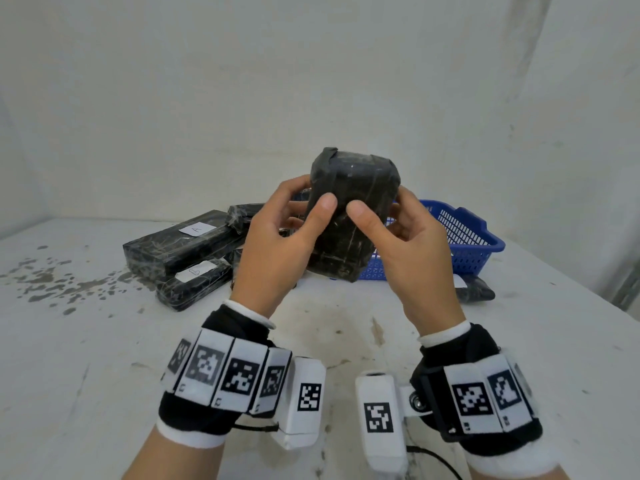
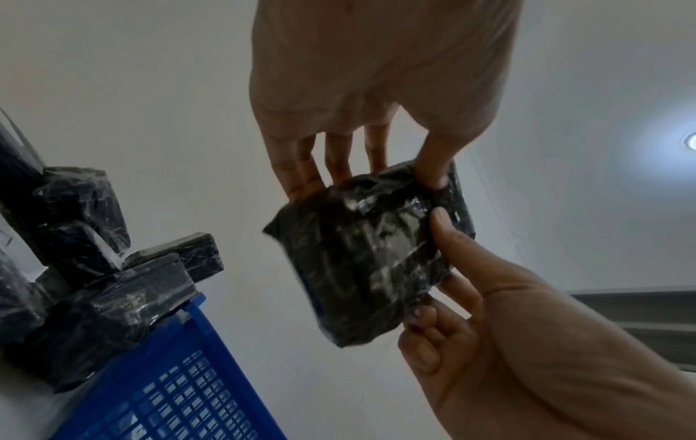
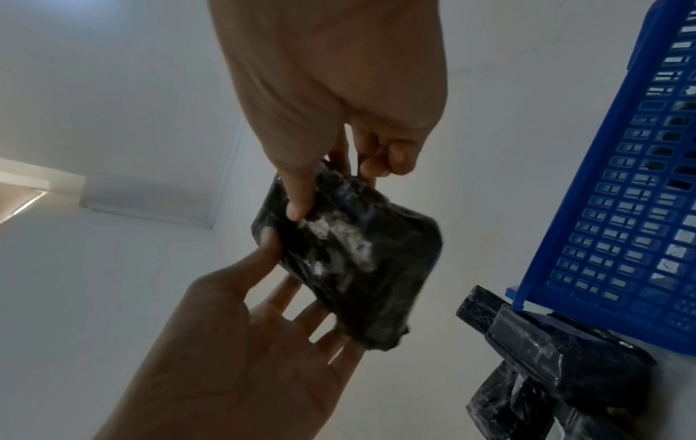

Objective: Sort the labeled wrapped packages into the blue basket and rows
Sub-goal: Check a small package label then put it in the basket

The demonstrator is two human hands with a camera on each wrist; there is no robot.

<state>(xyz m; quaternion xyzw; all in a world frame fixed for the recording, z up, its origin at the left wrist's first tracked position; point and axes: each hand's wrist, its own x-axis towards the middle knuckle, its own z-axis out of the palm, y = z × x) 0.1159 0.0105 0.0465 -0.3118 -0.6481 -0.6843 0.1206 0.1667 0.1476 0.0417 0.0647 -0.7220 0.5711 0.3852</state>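
I hold a black plastic-wrapped package [image 1: 349, 188] upright above the table with both hands. My left hand [image 1: 304, 206] grips its left side, thumb on the near face and fingers behind. My right hand [image 1: 381, 209] grips the right side the same way. No label shows on the faces I can see. In the left wrist view the left hand [image 2: 371, 175] and the right hand [image 2: 448, 268] pinch the package [image 2: 361, 268] at opposite edges. The right wrist view shows this package [image 3: 357, 268] from below. The blue basket [image 1: 467, 233] stands behind, to the right.
Several black wrapped packages lie at the left, one labeled A [image 1: 180, 244] and a smaller one with a white label [image 1: 194, 282]. Another package [image 1: 474, 289] lies in front of the basket. The white table [image 1: 104, 358] has dark stains at left. A wall stands close behind.
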